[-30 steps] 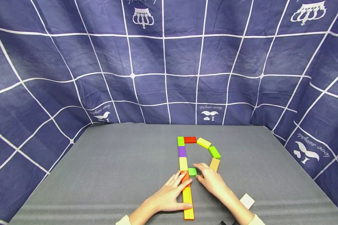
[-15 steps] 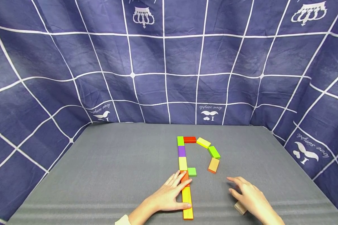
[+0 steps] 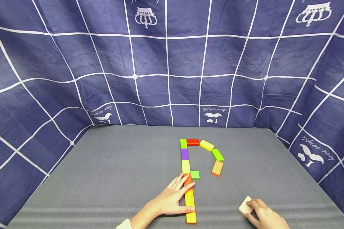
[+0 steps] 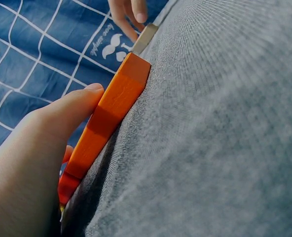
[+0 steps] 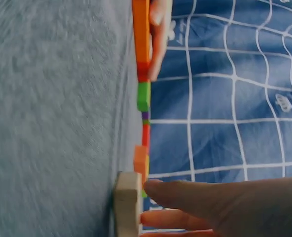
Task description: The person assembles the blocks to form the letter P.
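In the head view my left hand rests across the lower part of a column of coloured wooden blocks. Its extended fingers lie on the orange-red block, and its thumb touches the long yellow-orange block strip below. At the front right my right hand has its curled fingers and thumb on a pale unpainted wooden block, which lies on the table; their tips also show at the block in the right wrist view. The block's far side is partly hidden by the fingers.
Pale yellow, purple and green blocks continue the column. Red, yellow, green and tan blocks curve right from its top. A small green block adjoins the column. A blue curtain hangs behind.
My right hand has moved from beside the small green block to the front right and come down on the pale block. My left hand stays in place.
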### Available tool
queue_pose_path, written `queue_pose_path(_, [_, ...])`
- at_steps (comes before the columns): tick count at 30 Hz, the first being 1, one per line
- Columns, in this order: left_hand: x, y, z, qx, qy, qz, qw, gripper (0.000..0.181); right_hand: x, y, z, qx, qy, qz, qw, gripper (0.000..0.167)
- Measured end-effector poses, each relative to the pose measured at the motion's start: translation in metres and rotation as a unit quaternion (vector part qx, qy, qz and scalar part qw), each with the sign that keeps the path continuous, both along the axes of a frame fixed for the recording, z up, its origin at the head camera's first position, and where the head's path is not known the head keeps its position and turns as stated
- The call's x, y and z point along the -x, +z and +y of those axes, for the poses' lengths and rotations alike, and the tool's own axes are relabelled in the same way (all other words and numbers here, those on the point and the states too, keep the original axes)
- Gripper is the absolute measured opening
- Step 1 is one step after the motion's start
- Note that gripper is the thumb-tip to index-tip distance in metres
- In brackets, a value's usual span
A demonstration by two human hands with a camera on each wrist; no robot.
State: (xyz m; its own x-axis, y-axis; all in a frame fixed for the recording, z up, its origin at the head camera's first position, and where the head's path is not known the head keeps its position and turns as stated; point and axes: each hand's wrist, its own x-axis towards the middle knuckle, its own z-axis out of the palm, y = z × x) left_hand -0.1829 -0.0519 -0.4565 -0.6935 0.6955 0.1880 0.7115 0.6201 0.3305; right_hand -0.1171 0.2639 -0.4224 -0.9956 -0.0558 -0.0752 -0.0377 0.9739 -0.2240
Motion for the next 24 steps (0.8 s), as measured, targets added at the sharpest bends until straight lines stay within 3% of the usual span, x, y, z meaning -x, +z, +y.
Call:
queue_pose_path(5, [0.000,0.000,0.000,-0.002,-0.003,-0.004,1.0000,0.073,0.000,0.002,-0.020,0.000,0.030,0.078,0.9965,0.029])
queue_pose_path(11, [0.000,0.000,-0.001,-0.003,-0.004,-0.012,0.9999,0.073,0.007,0.001,-0.042,0.012,0.061,0.167,0.9840,0.026])
queue_pose_path(24, [0.000,0.001,0.001,-0.001,0.000,-0.001,1.0000,0.073,0.039,0.001,-0.071,0.035,0.087,0.204,0.9744,0.023])
